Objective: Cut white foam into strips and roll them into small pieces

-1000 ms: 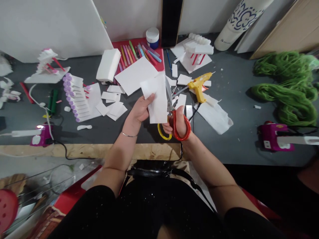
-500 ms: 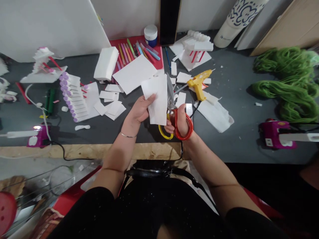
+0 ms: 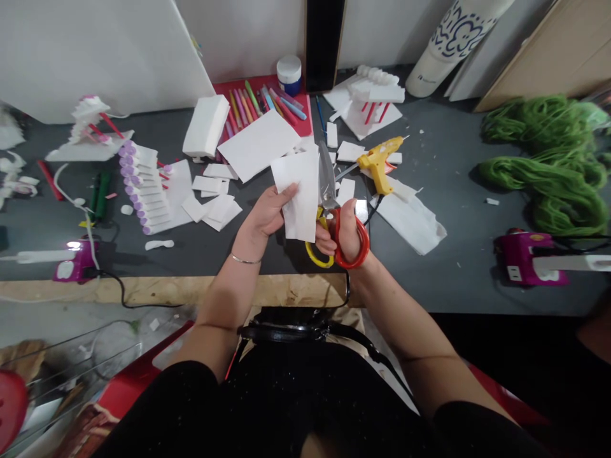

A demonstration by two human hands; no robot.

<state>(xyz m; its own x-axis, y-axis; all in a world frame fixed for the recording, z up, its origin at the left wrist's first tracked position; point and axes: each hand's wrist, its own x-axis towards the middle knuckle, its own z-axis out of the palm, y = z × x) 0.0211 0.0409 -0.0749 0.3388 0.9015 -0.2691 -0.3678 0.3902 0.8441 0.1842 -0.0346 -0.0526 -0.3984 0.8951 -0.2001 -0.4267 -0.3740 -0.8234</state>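
My left hand (image 3: 272, 208) pinches a white rectangular sheet (image 3: 301, 200), thumb on top, above the table's near edge. Just right of it, my right hand (image 3: 346, 235) grips scissors (image 3: 328, 186) with one red and one yellow handle, the blades pointing away from me along the sheet's right edge. Whether the blades touch the sheet I cannot tell. A yellow glue gun (image 3: 379, 164) lies beyond my right hand among small white pieces. Behind the held sheet rests a larger white sheet (image 3: 258, 145).
Colored pens (image 3: 245, 102) lie on a red sheet near a white-lidded jar (image 3: 289, 74). White models (image 3: 146, 191) with purple round ends stand left. Green yarn (image 3: 544, 165) lies right. Purple power blocks (image 3: 525, 257) sit at both sides. A patterned bottle (image 3: 443, 54) leans at the back.
The scissors have shifted slightly left and their yellow handle shows more clearly beside the sheet. The sheet stays in my left hand. The whole view has moved a little.
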